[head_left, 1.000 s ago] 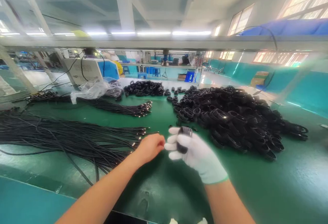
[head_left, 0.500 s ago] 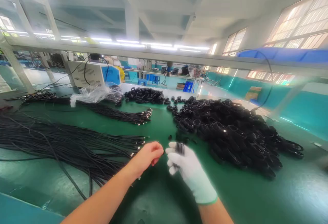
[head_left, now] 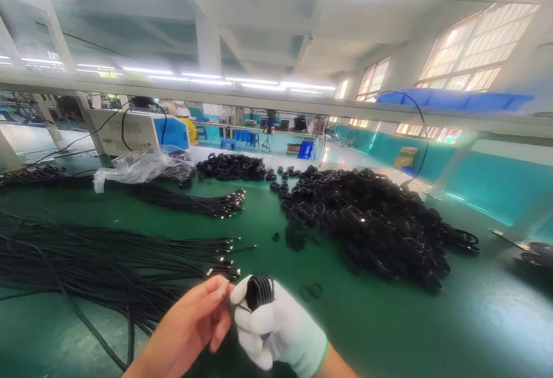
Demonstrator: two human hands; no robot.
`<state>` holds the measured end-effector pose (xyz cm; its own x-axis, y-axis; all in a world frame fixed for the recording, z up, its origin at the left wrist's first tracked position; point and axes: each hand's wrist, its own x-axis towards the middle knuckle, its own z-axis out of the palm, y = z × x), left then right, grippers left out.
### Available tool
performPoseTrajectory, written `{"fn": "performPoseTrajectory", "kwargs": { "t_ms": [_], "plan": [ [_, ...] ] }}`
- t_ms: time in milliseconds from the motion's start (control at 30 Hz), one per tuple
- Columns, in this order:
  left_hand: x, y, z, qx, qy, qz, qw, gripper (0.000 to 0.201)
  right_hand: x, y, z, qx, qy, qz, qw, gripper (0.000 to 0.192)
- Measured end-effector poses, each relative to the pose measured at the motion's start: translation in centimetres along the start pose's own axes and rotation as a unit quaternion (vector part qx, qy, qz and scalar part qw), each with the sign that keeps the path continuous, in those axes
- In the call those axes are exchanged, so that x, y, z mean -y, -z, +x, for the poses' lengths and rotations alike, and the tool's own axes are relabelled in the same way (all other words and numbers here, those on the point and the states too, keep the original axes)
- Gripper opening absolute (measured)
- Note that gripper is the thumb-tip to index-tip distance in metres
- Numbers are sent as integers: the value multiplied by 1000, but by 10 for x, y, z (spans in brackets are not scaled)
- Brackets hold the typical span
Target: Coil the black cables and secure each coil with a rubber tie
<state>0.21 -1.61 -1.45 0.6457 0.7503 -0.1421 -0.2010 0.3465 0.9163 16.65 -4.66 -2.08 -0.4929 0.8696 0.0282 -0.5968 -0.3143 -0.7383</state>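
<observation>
My right hand point(head_left: 276, 323), in a white glove, is closed around a small coiled black cable point(head_left: 260, 291), its loops stacked side by side above the fingers. Bare and just to its left, my left hand point(head_left: 194, 320) has thumb and forefinger pinched together beside the glove's fingertips. Whatever is in that pinch is too small to make out. Left of both hands lies a bundle of straight black cables point(head_left: 108, 257) with shiny metal ends pointing right. A large heap of black coils point(head_left: 371, 222) sits beyond my right hand.
Farther back are a second cable bundle point(head_left: 194, 200), a smaller pile of black coils point(head_left: 233, 166), clear plastic wrap point(head_left: 138, 166) and a white-and-blue machine point(head_left: 138, 130). A shelf rail point(head_left: 259, 97) crosses above the green table, carrying a blue tray point(head_left: 453, 100) at right.
Both hands have come lower and nearer in the view and slightly left, and they are closer together. The coiled cable has moved with my right hand. The camera view has shifted.
</observation>
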Motion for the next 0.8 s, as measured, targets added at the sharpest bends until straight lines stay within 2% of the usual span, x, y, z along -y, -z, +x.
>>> {"fn": "performPoseTrajectory", "kwargs": {
  "t_ms": [33, 100, 167, 233, 300, 400, 467, 533, 567, 667, 733, 800],
  "plan": [
    [-3, 5, -6, 33, 8, -26, 999, 30, 0, 0, -1, 46, -14, 13, 999, 44],
    [-8, 11, -13, 92, 26, -15, 995, 32, 2, 0, -2, 93, -37, 14, 995, 49],
    [-15, 14, -12, 116, 37, 94, 988, 24, 6, 2, -5, 97, -43, -15, 994, 50],
    [-24, 11, -6, 115, 37, 260, 958, 7, 11, 4, -8, 63, -30, -41, 997, 45],
    [-32, 6, 0, 133, 30, 401, 906, 9, 14, 5, -10, 28, -17, -63, 998, 39],
    [-43, -2, 3, 144, -15, 522, 841, 8, 17, 4, -12, -15, -4, -106, 994, 39],
    [-48, -4, 2, 106, -37, 559, 821, 10, 18, 2, -12, -84, 26, -157, 984, 40],
    [-51, -4, 1, 62, -36, 559, 826, 24, 19, -1, -12, -157, 50, -208, 964, 43],
    [-52, -3, 1, 43, -38, 552, 832, 30, 19, -3, -11, -174, 47, -232, 956, 45],
    [-51, -1, 0, 4, -63, 527, 848, 50, 16, -5, -7, -149, -9, -279, 949, 53],
    [-47, -2, -1, -4, -74, 514, 854, 59, 9, -2, -4, -135, -46, -301, 943, 59],
    [-43, -4, -2, -4, -73, 515, 854, 63, 0, 5, -1, -147, -60, -336, 928, 65]
  ]
}}
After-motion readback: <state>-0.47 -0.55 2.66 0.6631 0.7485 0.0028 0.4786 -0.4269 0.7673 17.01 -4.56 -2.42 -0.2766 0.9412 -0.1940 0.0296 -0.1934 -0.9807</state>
